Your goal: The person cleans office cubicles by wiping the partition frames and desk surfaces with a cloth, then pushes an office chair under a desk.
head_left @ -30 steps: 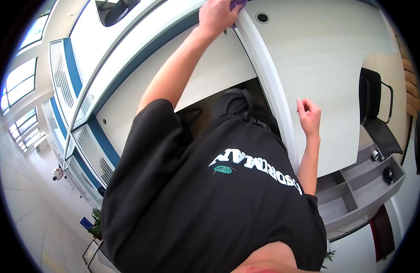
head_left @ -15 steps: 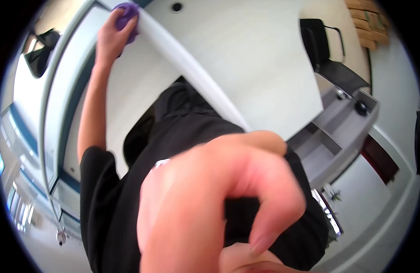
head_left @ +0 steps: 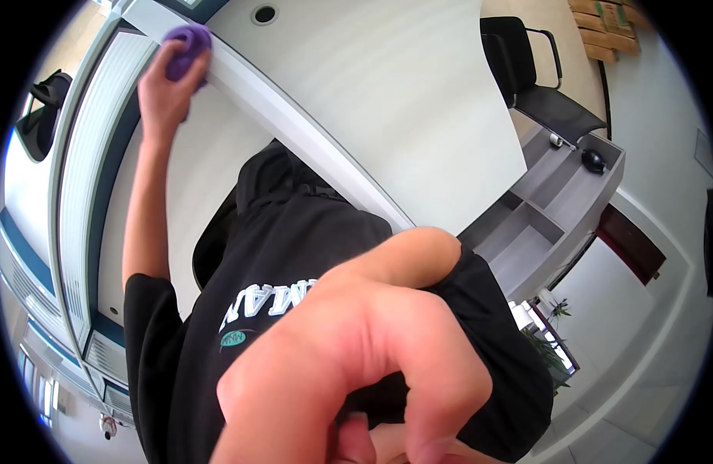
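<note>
At the upper left, my left hand [head_left: 167, 97] grips a crumpled purple cloth [head_left: 188, 54], which lies against the far end of the white partition's top edge [head_left: 291, 124]. My left arm reaches out over the desk on the left. Large and close to the camera, my right hand [head_left: 356, 363] is raised in front of my black shirt [head_left: 295, 232]. Its fingers are curled inward, and their ends are partly hidden at the bottom of the view. Whatever they may hold cannot be made out.
Right of the partition lies a white desk [head_left: 387, 93] with a round cable hole [head_left: 264, 14]. Beyond it stand a black chair [head_left: 546, 93] and a grey compartment unit [head_left: 527, 240] holding a small black object [head_left: 593, 161]. Ribbed panels [head_left: 90, 139] line the left.
My right hand has come up from beside the partition to close before the camera. The view has turned, so my left hand and the purple cloth appear farther left.
</note>
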Available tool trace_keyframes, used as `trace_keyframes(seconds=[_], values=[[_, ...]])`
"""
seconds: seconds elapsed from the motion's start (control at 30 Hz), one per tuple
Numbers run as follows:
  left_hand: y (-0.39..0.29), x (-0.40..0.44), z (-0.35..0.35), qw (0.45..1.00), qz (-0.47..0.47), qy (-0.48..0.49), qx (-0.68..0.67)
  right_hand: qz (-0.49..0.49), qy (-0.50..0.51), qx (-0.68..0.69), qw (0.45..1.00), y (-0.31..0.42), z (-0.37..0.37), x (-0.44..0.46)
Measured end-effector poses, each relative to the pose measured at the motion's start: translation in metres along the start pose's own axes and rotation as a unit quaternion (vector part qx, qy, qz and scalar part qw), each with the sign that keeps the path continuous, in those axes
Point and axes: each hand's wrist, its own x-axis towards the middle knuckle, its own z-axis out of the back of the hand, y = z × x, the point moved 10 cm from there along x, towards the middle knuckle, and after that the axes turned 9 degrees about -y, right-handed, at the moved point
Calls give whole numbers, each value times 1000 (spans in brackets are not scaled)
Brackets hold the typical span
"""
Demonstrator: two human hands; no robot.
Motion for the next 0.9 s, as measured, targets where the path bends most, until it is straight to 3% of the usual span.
trace_keyframes(seconds=[0.07,0.13,0.2,0.23,0.4,0.47,0.6,0.7,0.77,0.9], values=[[-7,-15,-8,998,20,53,-18,7,2,4,1000,4,-2,-1],[-3,-3,-4,997,26,51,-44,9,4,11,1000,7,-2,-2],[29,17,3,993,98,17,-58,8,7,16,1000,6,-2,-3],[33,28,8,997,70,8,-6,8,5,20,1000,5,-2,-3],[-3,-14,-4,998,39,22,-32,16,12,26,999,11,-4,-2],[3,-10,-7,995,56,64,-55,23,9,30,999,12,-4,-4],[29,16,1,989,124,26,-79,24,11,38,999,9,-4,-4],[9,-7,-3,998,58,2,-31,34,15,35,999,14,-5,-2],[14,-16,-8,997,64,44,-31,37,16,25,999,19,-6,-4],[27,28,0,995,86,21,-46,20,30,14,999,18,-10,-3]])
